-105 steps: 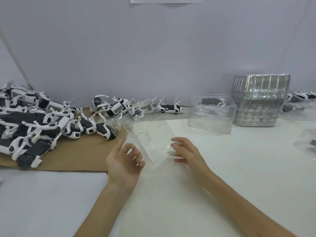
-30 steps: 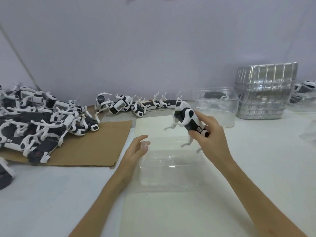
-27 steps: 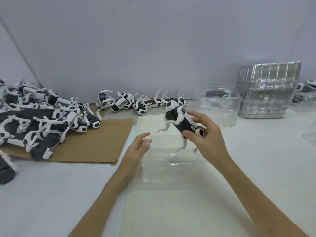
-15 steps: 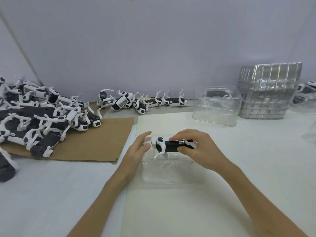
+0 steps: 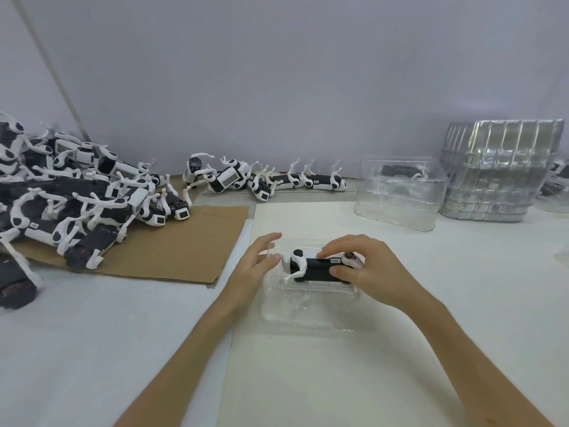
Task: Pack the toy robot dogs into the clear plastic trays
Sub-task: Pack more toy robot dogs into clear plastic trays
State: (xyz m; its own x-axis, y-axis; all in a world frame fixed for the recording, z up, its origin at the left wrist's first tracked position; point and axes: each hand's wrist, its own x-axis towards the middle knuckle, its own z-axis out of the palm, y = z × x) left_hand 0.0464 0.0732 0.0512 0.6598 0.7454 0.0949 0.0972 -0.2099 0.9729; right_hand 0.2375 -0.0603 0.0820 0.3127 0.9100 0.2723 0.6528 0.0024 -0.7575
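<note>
Grips a toy robot dog (image 5: 314, 268) with the right hand (image 5: 375, 272), fingers curled over its black body, legs down in the clear plastic tray (image 5: 308, 315). Touches the tray's left rim with straight fingers of the left hand (image 5: 252, 266). Works on a white worktop (image 5: 462, 303). Has a pile of dogs (image 5: 77, 204) on cardboard (image 5: 184, 241) at far left, a stack of trays (image 5: 498, 167) at far right.

One head-worn wide-angle camera looks forward and down, close over the table (image 5: 462, 303), facing the wall (image 5: 277, 87).
</note>
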